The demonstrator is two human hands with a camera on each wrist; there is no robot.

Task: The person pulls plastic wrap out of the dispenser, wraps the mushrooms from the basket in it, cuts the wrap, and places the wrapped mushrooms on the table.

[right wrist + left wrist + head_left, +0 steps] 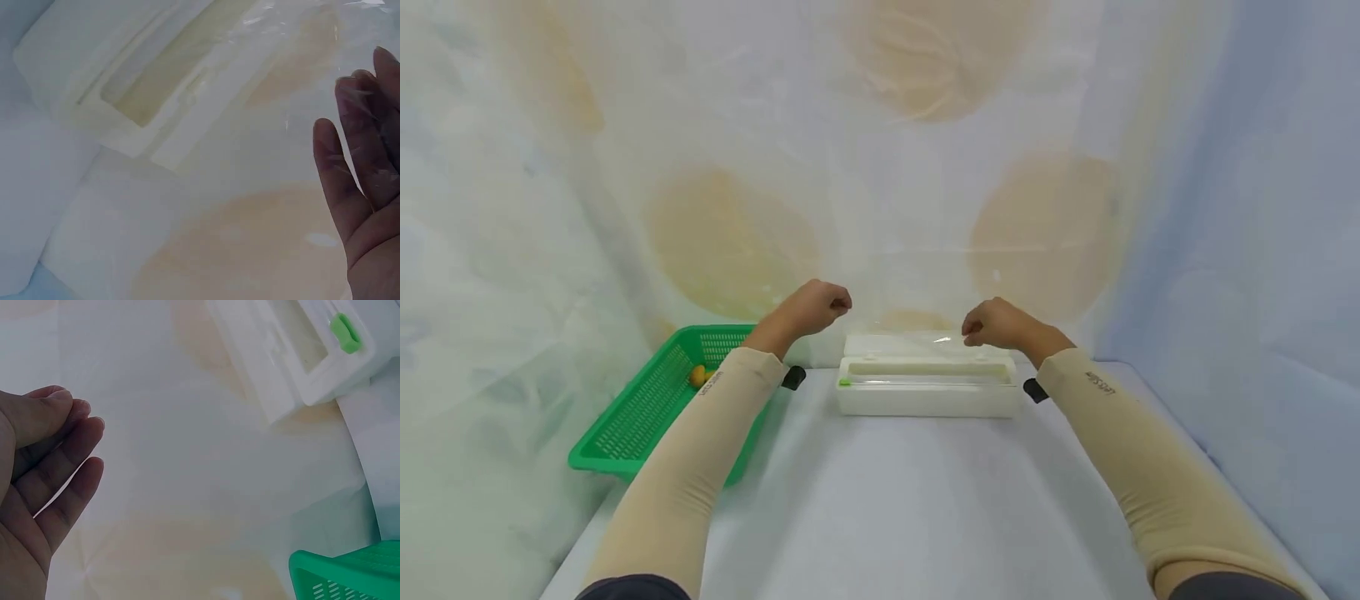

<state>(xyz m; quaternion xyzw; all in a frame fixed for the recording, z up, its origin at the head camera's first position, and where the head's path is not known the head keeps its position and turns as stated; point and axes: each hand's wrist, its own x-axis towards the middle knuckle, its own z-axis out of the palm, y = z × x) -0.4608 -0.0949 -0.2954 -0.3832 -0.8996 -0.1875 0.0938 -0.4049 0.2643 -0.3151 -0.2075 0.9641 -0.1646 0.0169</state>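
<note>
A white cling film dispenser (pixel 927 399) stands at the back of the table with its lid (pixel 895 345) raised; a green slider (pixel 845 382) sits at its left end. Clear cling film (pixel 942 339) shows as faint glints above it, beside the right hand. That right hand (pixel 997 323) pinches the film behind the dispenser's right end; in the right wrist view the film lies across its fingers (pixel 362 128). Up and to the left of the dispenser, the left hand (pixel 817 307) has thumb and forefinger pinched together, the other fingers loosely bent. The film at its fingertips is barely visible.
On the left of the white table (pixel 917 508) stands a green plastic basket (pixel 625 437), partly behind the left forearm. Small yellow-orange things (pixel 697 377) lie in it. Pale sheeting with orange circles (pixel 1045 225) hangs close behind and at both sides.
</note>
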